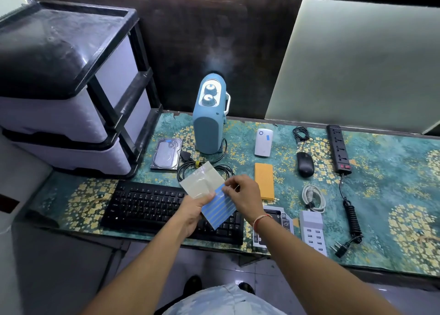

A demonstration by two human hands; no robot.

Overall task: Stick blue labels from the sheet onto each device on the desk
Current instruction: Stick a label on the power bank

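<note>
Two hands at centre frame: blue striped label sheet held by left hand; label corner pinched by right hand, best peeled slowly.

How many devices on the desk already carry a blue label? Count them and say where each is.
2: the hard drive at the desk's left rear, and the white power bank right of the blue speaker. Labels on hidden faces would not show.

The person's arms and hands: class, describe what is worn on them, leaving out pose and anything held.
Both forearms are bare, with no sleeves in view. The left hand wears no glove, and no ring or band shows on it. The right hand is also ungloved; a thin thread band, orange-red and pale, circles its wrist.
</note>
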